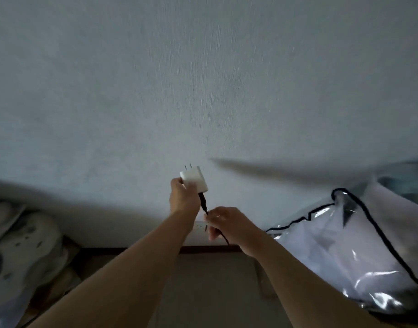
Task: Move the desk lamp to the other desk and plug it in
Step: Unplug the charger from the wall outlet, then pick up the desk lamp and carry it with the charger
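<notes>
The left hand (183,197) held the white adapter (193,177) up in front of the wall (203,79), fingers wrapped round its lower body and thumb across the near face, with the two prongs (188,166) pointing up and away, free of any socket. A black cable (204,204) ran down from the adapter's lower corner into the right hand (227,224), whose fingers were curled shut around it just below the connector. Behind the two wrists, low on the wall, sat a pale outlet (199,225), mostly hidden by the left forearm. The lamp itself was not in view (nor either desk), so only its power end could be judged.

The adapter looked small, light and rigid, a smooth plastic block that could turn in a loose pinch; the sound place to hold it was by its flat sides, well back from the prongs, as the left hand did. The cable was thin and limp, and would carry no push. Its joint at the adapter seemed the weak point, so pressure for plugging in should go through the block, not the cord. A clear bag (345,245) lay to the right, apart from both hands.
</notes>
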Demonstrator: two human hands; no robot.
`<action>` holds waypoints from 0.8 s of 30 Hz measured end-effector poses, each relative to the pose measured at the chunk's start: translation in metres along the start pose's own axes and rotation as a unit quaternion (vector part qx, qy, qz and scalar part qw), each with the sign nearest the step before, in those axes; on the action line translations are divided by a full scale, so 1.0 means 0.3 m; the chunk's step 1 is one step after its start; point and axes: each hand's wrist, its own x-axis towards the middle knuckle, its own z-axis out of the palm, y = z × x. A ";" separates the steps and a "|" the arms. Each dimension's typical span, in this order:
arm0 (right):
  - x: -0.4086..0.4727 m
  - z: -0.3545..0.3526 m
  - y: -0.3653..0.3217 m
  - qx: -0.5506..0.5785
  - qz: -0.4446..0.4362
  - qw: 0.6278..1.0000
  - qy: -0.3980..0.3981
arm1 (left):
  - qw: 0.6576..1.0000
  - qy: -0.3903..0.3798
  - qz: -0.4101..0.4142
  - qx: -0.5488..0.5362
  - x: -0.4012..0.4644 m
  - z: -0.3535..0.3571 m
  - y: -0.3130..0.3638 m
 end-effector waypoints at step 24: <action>-0.786 -0.480 -0.376 -0.162 -0.040 0.927 0.335 | 0.977 -0.116 0.132 -0.120 -0.422 -0.247 0.703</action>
